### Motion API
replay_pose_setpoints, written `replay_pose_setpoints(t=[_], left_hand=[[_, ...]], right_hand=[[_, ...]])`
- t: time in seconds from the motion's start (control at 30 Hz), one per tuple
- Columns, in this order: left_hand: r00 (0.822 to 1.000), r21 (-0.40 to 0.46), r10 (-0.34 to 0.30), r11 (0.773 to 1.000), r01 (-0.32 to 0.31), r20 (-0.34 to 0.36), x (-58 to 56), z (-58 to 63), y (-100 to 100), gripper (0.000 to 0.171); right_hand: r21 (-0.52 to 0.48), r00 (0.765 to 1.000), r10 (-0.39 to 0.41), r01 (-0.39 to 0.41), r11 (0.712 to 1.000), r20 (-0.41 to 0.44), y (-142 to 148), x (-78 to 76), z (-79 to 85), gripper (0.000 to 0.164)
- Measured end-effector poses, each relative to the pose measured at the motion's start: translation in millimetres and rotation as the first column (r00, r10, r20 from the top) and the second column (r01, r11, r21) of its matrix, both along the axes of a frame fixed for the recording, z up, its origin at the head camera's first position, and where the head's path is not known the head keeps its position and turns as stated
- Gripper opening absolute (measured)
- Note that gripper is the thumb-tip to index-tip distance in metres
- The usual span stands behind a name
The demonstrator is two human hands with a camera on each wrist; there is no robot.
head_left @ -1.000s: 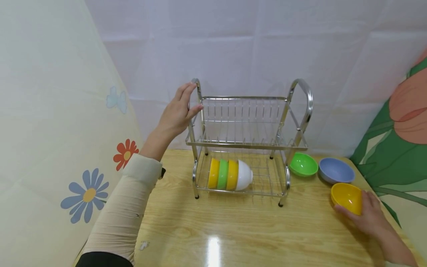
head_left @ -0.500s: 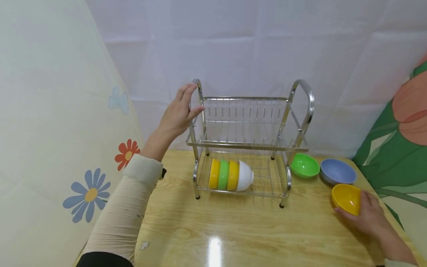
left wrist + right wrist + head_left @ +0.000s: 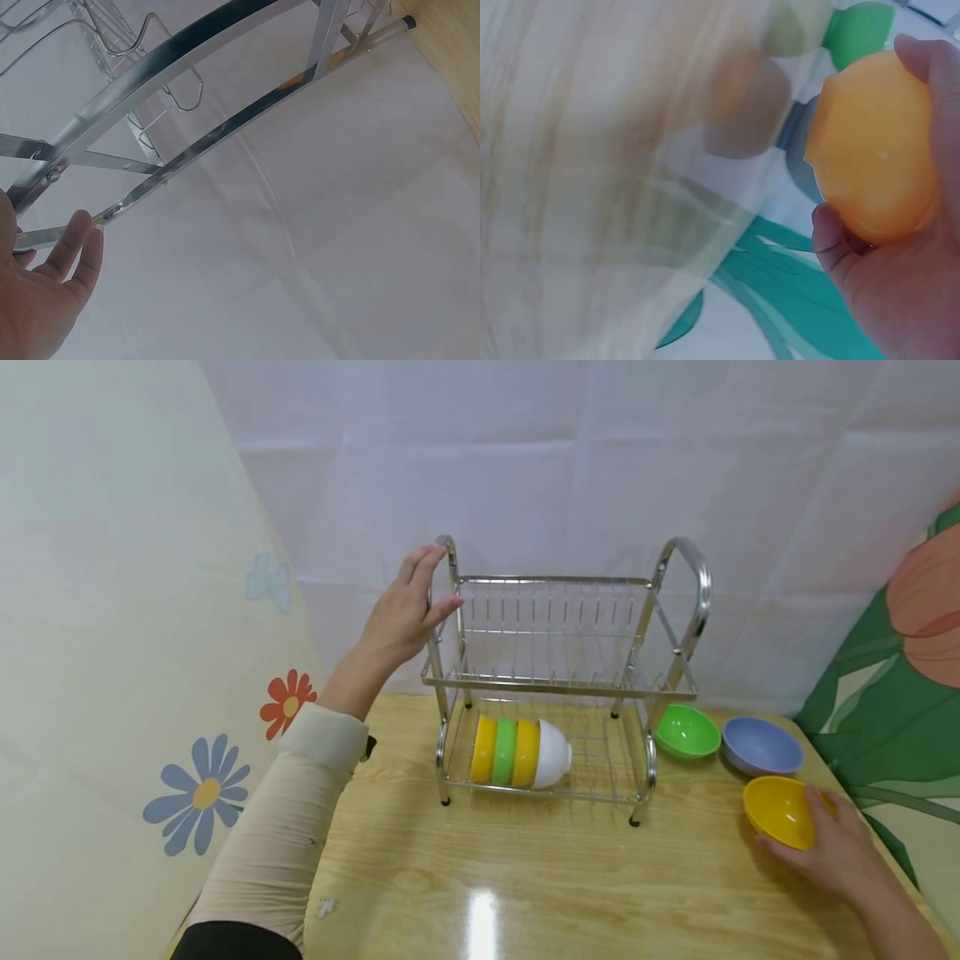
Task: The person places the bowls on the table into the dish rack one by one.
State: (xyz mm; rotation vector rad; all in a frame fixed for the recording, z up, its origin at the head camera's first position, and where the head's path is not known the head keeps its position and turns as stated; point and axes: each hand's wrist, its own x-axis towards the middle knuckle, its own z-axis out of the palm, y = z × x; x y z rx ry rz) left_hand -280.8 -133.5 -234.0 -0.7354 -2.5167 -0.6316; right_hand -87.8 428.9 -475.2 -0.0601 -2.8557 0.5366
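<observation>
Head view: we see right hand (image 3: pixel 836 852) gripping yellow bowl (image 3: pixel 778 811), near right; blue bowl (image 3: pixel 762 747), green bowl (image 3: pixel 686 732) farther. Left hand (image 3: pixel 401 610) holds rack (image 3: pixel 558 688) at its left side; four nested bowls (image 3: pixel 527 755) on lower tier (image 3: pixel 592 796), left.

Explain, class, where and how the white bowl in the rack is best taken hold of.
Probably by the curved outer wall of the white bowl, coming from the front right. It lies on its side at the row's right end, base facing right, with a yellow bowl next to its rim; the upper shelf likely hinders coming from above.
</observation>
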Motion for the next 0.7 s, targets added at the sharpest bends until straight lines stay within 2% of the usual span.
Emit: replay_pose_setpoints(t=[0.23,0.47,0.7], left_hand=[[1.0,0.0,0.005,1.0,-0.005,0.005,-2.5,0.4,1,0.073],[1.0,-0.007,0.007,1.0,-0.007,-0.005,-6.1,-1.5,2,0.072],[1.0,-0.005,-0.005,1.0,0.005,-0.025,-6.6,-1.6,1,0.071]], right_hand=[[-0.002,0.995,0.059,-0.059,0.998,-0.083,-12,2.4,8.9,0.107],[-0.001,0.994,0.084,-0.084,0.996,-0.076,-33,6.0,22.6,0.109],[-0.006,0.974,0.167,-0.17,0.985,-0.154,-57,15.4,36.8,0.116]])
